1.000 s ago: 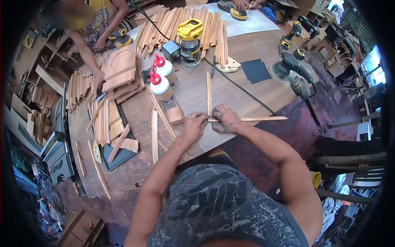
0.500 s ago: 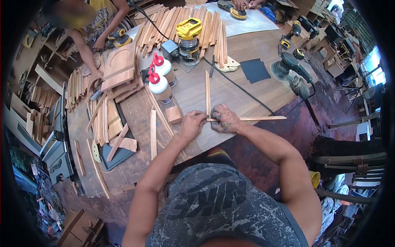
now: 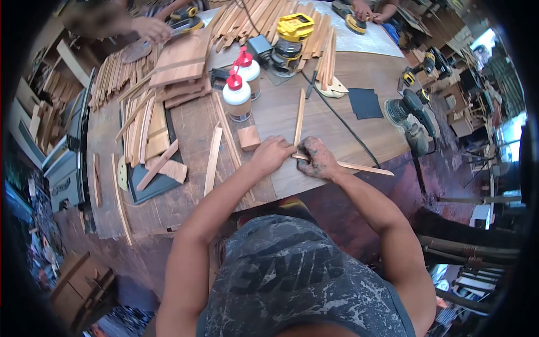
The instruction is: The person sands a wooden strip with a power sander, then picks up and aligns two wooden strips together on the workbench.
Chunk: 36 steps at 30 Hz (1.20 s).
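Two thin wooden strips meet at a corner near the table's front edge. One strip (image 3: 300, 115) points away from me; the other strip (image 3: 365, 167) runs to the right, past the table edge. My left hand (image 3: 272, 154) pinches the joint from the left, its fingertips on the strips' ends. Curled round the right-hand strip close to the corner is my right hand (image 3: 319, 159), its fingers smudged dark. Left of the hands sits a small wood block (image 3: 249, 137), with two red-capped glue bottles (image 3: 237, 100) behind it.
A yellow-topped router (image 3: 288, 48) and piled strips (image 3: 241, 25) stand at the back. A cable crosses toward black sandpaper (image 3: 365, 103) and a sander (image 3: 405, 109). Stacked panels (image 3: 179, 62) lie left. Co-workers' hands (image 3: 151, 29) show at the table's far side.
The view has shifted and turned slightly. Both hands remain at the corner, with the strips tilted a little clockwise. The co-worker's hand at the left has moved from the stacked panels up toward a sander.
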Each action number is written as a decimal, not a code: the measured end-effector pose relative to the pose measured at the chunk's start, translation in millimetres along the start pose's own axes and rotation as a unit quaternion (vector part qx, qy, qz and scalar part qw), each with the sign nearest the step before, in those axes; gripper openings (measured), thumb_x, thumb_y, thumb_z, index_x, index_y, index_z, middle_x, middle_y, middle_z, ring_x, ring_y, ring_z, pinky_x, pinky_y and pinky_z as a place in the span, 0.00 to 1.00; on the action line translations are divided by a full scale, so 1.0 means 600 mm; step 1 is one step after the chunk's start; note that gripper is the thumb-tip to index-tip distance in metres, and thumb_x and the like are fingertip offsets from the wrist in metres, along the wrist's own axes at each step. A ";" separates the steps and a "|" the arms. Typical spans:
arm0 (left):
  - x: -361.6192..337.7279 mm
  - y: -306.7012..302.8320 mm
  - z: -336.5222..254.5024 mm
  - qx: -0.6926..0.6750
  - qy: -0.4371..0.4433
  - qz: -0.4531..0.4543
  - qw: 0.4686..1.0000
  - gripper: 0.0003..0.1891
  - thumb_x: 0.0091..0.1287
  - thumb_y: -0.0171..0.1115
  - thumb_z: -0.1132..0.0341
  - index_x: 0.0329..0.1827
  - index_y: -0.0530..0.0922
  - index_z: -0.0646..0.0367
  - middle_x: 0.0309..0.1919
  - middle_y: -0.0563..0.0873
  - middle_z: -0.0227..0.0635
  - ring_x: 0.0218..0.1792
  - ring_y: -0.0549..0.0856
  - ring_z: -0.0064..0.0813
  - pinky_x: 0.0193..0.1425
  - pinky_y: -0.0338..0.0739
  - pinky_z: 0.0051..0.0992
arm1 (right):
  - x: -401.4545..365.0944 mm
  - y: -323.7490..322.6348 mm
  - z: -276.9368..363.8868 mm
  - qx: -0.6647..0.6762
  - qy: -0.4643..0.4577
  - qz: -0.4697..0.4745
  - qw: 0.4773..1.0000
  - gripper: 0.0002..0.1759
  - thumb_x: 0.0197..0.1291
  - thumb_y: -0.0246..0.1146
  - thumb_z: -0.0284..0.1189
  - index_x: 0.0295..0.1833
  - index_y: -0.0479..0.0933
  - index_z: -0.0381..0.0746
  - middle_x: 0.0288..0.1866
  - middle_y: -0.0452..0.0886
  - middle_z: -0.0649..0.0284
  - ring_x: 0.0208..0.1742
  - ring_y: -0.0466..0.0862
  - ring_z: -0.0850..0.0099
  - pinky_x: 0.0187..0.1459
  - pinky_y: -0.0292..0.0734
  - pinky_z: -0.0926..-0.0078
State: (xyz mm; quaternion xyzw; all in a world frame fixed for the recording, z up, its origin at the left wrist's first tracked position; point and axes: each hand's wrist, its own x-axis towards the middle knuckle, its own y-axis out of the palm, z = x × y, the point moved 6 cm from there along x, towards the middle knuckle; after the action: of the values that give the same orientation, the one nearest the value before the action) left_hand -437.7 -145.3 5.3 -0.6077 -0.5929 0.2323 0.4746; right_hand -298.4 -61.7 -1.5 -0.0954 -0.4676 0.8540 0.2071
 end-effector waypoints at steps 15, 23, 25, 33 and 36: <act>0.020 -0.013 -0.001 0.047 0.065 0.006 0.997 0.09 0.67 0.60 0.66 0.45 0.88 0.51 0.60 0.85 0.30 0.68 0.78 0.36 0.65 0.79 0.40 | 0.001 -0.011 0.020 -0.056 -0.162 -0.077 0.982 0.18 0.45 0.76 0.30 0.42 0.79 0.39 0.41 0.79 0.59 0.48 0.81 0.58 0.54 0.74 0.57; 0.031 -0.001 0.005 0.034 0.105 0.067 0.992 0.12 0.67 0.59 0.67 0.49 0.86 0.56 0.63 0.87 0.31 0.61 0.85 0.36 0.63 0.83 0.37 | -0.013 -0.019 0.031 -0.065 -0.150 -0.119 0.979 0.17 0.44 0.76 0.29 0.42 0.82 0.42 0.45 0.83 0.64 0.49 0.81 0.61 0.54 0.74 0.58; 0.029 -0.002 0.005 0.021 0.112 0.048 0.992 0.12 0.67 0.59 0.68 0.50 0.86 0.57 0.64 0.87 0.32 0.59 0.85 0.36 0.64 0.83 0.37 | -0.024 -0.017 0.035 -0.076 -0.128 -0.146 0.978 0.17 0.44 0.77 0.28 0.42 0.83 0.43 0.46 0.84 0.65 0.48 0.81 0.62 0.54 0.74 0.58; 0.025 0.009 0.019 -0.008 0.093 0.055 0.994 0.13 0.67 0.58 0.71 0.52 0.84 0.58 0.68 0.86 0.35 0.58 0.86 0.40 0.63 0.83 0.37 | -0.040 -0.010 0.042 -0.090 -0.102 -0.210 0.968 0.16 0.45 0.78 0.27 0.42 0.84 0.44 0.46 0.84 0.68 0.47 0.80 0.63 0.52 0.73 0.58; 0.021 0.007 0.010 -0.014 0.085 0.063 0.994 0.13 0.67 0.59 0.72 0.53 0.83 0.58 0.67 0.86 0.35 0.57 0.87 0.41 0.62 0.84 0.38 | -0.042 -0.009 0.042 -0.084 -0.104 -0.202 0.970 0.16 0.45 0.77 0.27 0.42 0.84 0.44 0.45 0.83 0.68 0.46 0.80 0.63 0.51 0.73 0.59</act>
State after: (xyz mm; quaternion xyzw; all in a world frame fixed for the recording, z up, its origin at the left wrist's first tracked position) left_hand -438.6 -130.9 2.6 -0.6682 -0.5140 0.2009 0.4990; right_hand -283.4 -89.2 15.8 0.0732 -0.5662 0.7573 0.3172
